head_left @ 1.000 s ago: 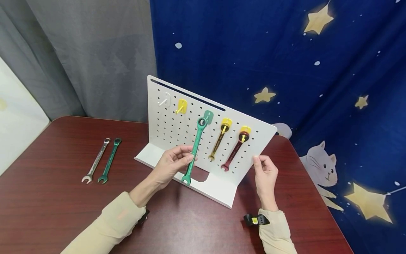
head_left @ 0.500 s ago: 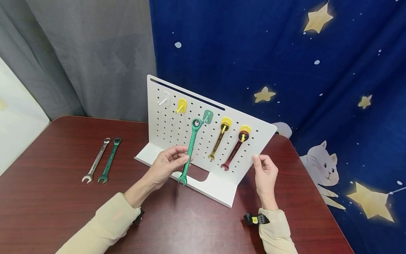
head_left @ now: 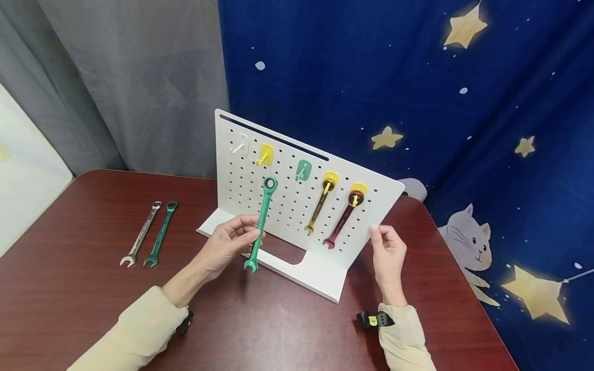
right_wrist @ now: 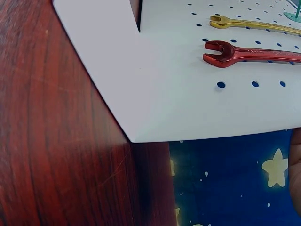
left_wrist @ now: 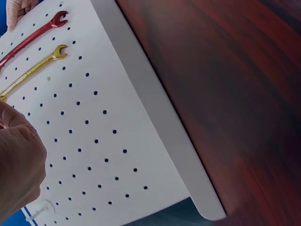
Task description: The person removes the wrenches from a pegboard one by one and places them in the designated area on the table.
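Note:
My left hand (head_left: 229, 245) pinches a green combination wrench (head_left: 262, 216) by its shaft, ring end up, in front of the white pegboard (head_left: 287, 206) and apart from its hooks. With thumb and fingers, my right hand (head_left: 389, 252) grips the board's right edge. A gold wrench (head_left: 317, 208) and a red wrench (head_left: 342, 222) hang by their ring ends on yellow hooks. To their left are a bare green hook (head_left: 303, 170), a bare yellow hook (head_left: 265, 155) and a bare white hook (head_left: 240, 145). The left wrist view leaves the held wrench hidden.
On the reddish-brown table (head_left: 83, 288), a silver wrench (head_left: 141, 233) and a dark green wrench (head_left: 161, 233) lie side by side, left of the board. Grey and blue star-patterned curtains (head_left: 315, 77) hang behind.
My left hand has drawn the green wrench off to the left, away from the green hook, which now shows bare. The right hand stays at the board's edge.

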Motion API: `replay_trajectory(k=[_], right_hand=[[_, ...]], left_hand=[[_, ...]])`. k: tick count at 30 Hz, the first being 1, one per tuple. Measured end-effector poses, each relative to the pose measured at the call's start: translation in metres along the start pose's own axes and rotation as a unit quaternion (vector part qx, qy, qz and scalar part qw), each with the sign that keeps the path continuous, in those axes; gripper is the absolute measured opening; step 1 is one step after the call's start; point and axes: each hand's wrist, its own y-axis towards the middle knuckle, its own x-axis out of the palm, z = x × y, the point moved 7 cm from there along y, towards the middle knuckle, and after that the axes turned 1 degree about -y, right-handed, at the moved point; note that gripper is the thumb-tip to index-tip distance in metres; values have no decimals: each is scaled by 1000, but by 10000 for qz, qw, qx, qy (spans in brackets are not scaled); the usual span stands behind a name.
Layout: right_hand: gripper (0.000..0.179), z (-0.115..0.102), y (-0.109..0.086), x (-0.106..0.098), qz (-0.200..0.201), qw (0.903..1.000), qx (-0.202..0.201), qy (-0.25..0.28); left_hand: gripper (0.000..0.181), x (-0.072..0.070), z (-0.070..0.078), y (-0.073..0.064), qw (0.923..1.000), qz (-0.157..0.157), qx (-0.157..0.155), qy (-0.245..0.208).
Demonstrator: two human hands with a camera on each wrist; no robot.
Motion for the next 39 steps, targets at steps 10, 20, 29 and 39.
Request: replay_trajectory(k=[10,20,29,39], right_hand=[[14,-1,0,1,-47,9999,-36,101],[12,0,0,1,-44,10000,-24,69],[12,0,0,0,21,10000,4,-38],[11,0,0,1,1,10000,-5,22]], left_hand=[[19,-24,-2,-11,9992,199,-130,308],[17,-51,-4,-22,9950,611,-444,647],[18,-75,-4,-31,9914,807,-634,812],[19,-95,-5,-41,9901,942,-817,644]])
